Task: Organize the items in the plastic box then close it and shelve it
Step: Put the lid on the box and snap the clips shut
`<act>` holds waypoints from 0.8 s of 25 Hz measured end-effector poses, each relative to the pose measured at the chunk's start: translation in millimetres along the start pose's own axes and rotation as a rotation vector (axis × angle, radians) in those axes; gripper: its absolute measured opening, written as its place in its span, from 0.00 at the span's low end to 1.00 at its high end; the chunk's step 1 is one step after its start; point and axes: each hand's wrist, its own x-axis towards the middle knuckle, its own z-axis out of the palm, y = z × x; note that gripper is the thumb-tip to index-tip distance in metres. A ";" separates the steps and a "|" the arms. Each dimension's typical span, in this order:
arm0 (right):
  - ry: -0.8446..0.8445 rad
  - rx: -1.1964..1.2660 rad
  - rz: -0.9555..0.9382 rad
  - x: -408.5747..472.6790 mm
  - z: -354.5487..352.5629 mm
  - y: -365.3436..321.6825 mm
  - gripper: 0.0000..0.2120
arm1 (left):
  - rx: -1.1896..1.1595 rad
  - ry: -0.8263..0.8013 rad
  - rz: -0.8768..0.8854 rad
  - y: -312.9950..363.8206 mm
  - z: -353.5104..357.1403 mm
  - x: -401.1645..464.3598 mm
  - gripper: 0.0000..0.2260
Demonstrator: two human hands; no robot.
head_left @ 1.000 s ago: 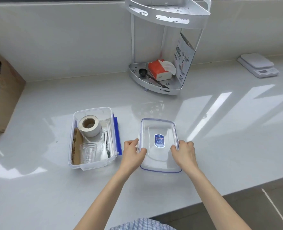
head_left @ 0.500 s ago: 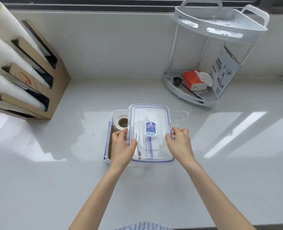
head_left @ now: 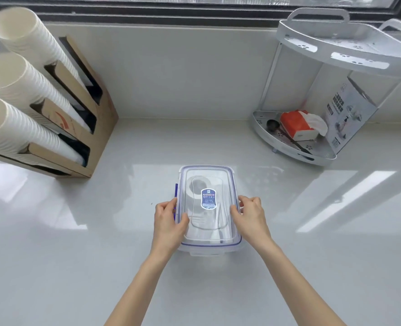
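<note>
The plastic box (head_left: 208,249) was set on the white tabletop (head_left: 77,267) near the frame's centre, its clear lid (head_left: 206,182) laid squarely over it. The lid's left edge was gripped by the left hand (head_left: 168,222), the right edge by the right hand (head_left: 250,217). The two-tier corner shelf (head_left: 296,147) was seen at two o'clock, well apart from the box.
</note>
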 end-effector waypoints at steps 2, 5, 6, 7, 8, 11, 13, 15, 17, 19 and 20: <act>-0.005 0.021 0.009 -2.6 2.1 -1.1 0.13 | -0.003 -0.009 -0.014 -5.7 0.2 2.4 0.20; 0.006 0.027 0.018 -3.5 2.2 -3.4 0.14 | -0.063 -0.026 -0.054 -8.6 0.1 4.3 0.20; 0.006 0.034 0.027 -2.9 1.8 -4.1 0.14 | -0.082 -0.028 -0.066 -9.4 -0.2 4.8 0.20; 0.000 0.040 0.040 -1.4 0.9 -4.6 0.15 | -0.103 -0.029 -0.078 -10.0 -0.3 5.3 0.19; -0.009 0.041 0.054 0.6 -0.3 -4.8 0.16 | -0.123 -0.026 -0.088 -10.1 -0.2 5.7 0.19; -0.029 0.024 0.072 4.3 -3.5 -6.0 0.19 | -0.141 -0.016 -0.101 -10.5 0.8 7.5 0.18; -0.027 0.025 0.074 4.6 -3.8 -6.8 0.18 | -0.122 -0.022 -0.095 -10.4 1.8 9.1 0.17; -0.034 0.057 0.103 5.8 -2.0 -3.9 0.18 | -0.126 -0.033 -0.101 -10.6 2.3 10.5 0.17; -0.067 0.163 0.174 6.3 -2.8 -0.6 0.20 | -0.152 -0.052 -0.117 -11.4 1.8 11.8 0.18; -0.134 0.292 0.269 6.8 -5.9 1.8 0.25 | -0.149 -0.056 -0.114 -11.6 1.6 11.9 0.18; -0.170 0.323 0.310 6.8 -7.3 4.1 0.28 | -0.136 -0.048 -0.105 -11.8 2.0 11.5 0.17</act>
